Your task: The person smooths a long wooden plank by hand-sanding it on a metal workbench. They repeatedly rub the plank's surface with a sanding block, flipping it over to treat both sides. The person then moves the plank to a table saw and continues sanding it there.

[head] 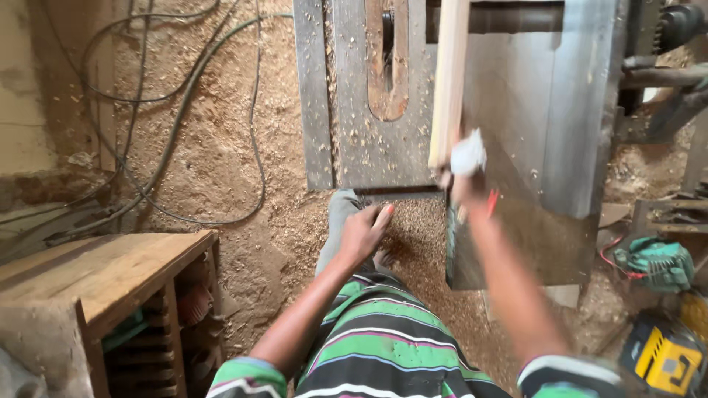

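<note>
The metal saw worktop, dusted with sawdust, fills the upper middle, its blade slot near the far edge. A long pale wooden strip lies along it, running from the far edge to the near edge. The right hand, blurred, is closed on the strip's near end together with a white rag. The left hand hangs half-open, fingers loosely curled, just below the worktop's near edge, holding nothing. Sawdust covers the floor, where cables trail; a wooden shelf stands to the left.
</note>
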